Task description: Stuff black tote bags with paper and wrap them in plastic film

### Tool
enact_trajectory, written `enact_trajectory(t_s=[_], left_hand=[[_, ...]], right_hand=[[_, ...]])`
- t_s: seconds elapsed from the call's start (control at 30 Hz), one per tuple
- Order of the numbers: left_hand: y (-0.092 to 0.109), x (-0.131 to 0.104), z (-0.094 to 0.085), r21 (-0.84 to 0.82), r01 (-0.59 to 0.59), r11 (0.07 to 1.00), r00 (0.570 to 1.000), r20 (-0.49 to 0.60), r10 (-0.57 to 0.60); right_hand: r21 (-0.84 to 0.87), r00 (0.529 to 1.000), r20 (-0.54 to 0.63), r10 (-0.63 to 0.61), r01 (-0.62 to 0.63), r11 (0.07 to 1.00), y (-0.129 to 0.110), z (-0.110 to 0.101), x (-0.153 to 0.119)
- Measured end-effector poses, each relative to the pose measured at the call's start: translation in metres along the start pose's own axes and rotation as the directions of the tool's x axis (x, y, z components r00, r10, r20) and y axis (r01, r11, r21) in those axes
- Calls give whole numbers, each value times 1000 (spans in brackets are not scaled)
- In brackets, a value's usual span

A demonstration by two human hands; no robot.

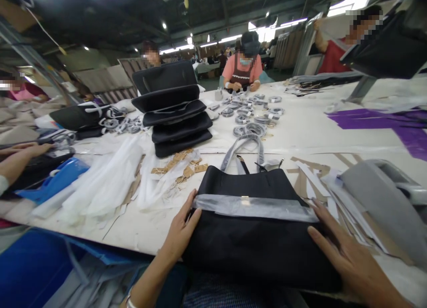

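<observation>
A black handbag (247,245) lies in front of me at the table's near edge, its lower part toward my body. Across it runs a strip of clear plastic film (276,208) over a small gold clasp (245,200). The bag's handles (245,145), wrapped in plastic, stretch away onto the table. My left hand (182,225) grips the left side of the bag, thumb on the front and fingers at the edge. On the right side, my right hand (336,241) holds the bag with its thumb on the front; some fingertips are hidden behind the edge.
Left of the bag lie brown paper tags (180,165) and white plastic sheets (103,179). Behind them rises a stack of black bags (176,112). Wrapped coiled straps (253,116) spread farther back, before a person in an apron (243,70). Paper strips (350,210) lie at right.
</observation>
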State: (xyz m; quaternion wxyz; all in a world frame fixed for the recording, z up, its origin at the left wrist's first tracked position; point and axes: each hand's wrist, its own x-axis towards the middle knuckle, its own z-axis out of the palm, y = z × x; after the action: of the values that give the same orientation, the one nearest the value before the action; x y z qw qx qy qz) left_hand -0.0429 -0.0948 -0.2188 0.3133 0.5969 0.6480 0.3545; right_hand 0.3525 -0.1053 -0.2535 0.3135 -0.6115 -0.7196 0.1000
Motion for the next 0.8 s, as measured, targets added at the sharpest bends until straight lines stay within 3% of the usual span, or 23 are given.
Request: enact_trajectory(t_s=[0.13, 0.3, 0.53, 0.63, 0.8], left_hand=[[-2, -16, 5, -138, 35, 990, 999, -23, -39], [-7, -15, 15, -16, 80, 997, 987, -136, -81], [-13, -14, 19, 43, 122, 992, 949, -298, -103], [-13, -14, 21, 63, 93, 994, 942, -328, -67], [-15, -12, 22, 117, 43, 992, 940, -340, 0]], right_hand=[[18, 999, -11, 38, -38, 999, 3, 1, -2], [27, 995, 5, 103, -103, 994, -18, 7, 6], [100, 981, -119, 154, -142, 985, -26, 6, 9], [116, 976, -176, 126, -106, 988, -29, 3, 6], [83, 952, -245, 185, -169, 982, -30, 5, 9]])
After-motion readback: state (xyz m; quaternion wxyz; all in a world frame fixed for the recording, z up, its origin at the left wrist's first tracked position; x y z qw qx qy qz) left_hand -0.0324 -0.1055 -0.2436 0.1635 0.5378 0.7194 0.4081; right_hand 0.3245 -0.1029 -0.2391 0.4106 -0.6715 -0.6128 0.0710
